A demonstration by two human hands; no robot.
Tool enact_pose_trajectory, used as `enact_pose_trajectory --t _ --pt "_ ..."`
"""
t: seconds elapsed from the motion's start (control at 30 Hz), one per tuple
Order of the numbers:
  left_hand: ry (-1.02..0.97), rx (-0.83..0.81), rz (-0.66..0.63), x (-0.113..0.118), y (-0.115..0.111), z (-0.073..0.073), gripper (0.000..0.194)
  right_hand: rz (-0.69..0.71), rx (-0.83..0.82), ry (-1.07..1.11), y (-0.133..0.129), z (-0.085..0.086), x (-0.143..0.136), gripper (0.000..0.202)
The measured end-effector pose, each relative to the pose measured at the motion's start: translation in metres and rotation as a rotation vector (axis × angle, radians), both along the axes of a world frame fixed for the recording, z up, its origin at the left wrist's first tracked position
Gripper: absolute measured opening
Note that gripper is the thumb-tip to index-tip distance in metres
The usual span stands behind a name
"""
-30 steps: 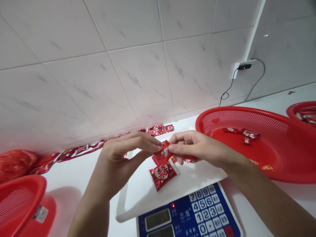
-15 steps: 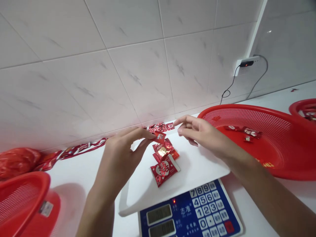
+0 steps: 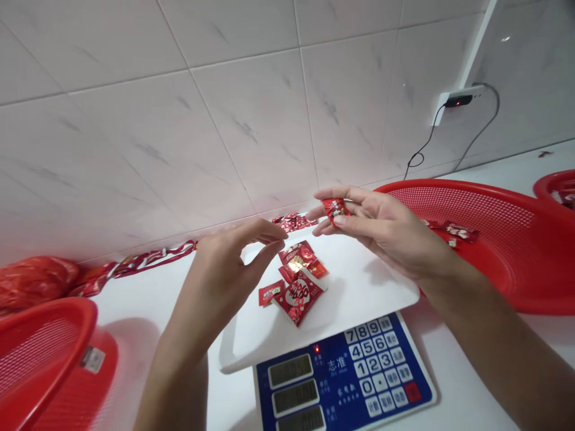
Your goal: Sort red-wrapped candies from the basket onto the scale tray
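The left hand (image 3: 220, 269) has just let go of a small flat packet (image 3: 269, 293). Now that packet lies on the white tray (image 3: 363, 287), a bit nearer the person than the left fingers, and it touches the big heart packet (image 3: 299, 299). The left thumb and fingers bend toward each other with a little gap at the tips, and I see nothing in them. So that hand looks free, and the bunch looks one packet bigger.

The right hand (image 3: 390, 230) has turned up more, so its puffy red packet (image 3: 335, 209) shows well now. The thumb presses on it and the fingers sit behind it, a bit spread. It is up over the far side of the tray.

Between the two hands, but nearer the person, a shiny packet (image 3: 296, 257) leans on the bunch. The blue scale (image 3: 332, 383) is nearer still, and its numbers are too blurry to read. One red basket (image 3: 494, 194) is just past the right fingers, to the right. Another basket (image 3: 87, 311) is well left of the left fingers, on the white table (image 3: 139, 305).
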State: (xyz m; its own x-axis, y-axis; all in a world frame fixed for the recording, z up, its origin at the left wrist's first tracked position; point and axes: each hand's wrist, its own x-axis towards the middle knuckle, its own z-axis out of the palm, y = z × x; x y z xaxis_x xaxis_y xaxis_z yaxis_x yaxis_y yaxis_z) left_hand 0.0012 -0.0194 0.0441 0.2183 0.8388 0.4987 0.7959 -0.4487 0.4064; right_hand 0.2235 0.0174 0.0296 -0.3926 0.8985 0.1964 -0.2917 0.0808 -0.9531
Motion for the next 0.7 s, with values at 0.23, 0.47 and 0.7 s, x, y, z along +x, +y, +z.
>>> enact_pose_trajectory --t 0.23,0.47,0.7 --pt "-0.027 -0.004 0.001 0.0003 -0.0006 -0.0014 0.011 -0.014 0.091 -0.053 0.0016 -0.0012 0.0026 0.028" --pt "-0.024 0.008 -0.005 0.0017 0.0001 -0.0022 0.01 0.012 0.139 -0.069 0.0037 -0.0033 0.0036 0.028" --pt "-0.01 0.012 -0.009 0.0025 -0.0004 -0.001 0.01 0.034 0.143 -0.043 0.0048 -0.0033 0.0022 0.028"
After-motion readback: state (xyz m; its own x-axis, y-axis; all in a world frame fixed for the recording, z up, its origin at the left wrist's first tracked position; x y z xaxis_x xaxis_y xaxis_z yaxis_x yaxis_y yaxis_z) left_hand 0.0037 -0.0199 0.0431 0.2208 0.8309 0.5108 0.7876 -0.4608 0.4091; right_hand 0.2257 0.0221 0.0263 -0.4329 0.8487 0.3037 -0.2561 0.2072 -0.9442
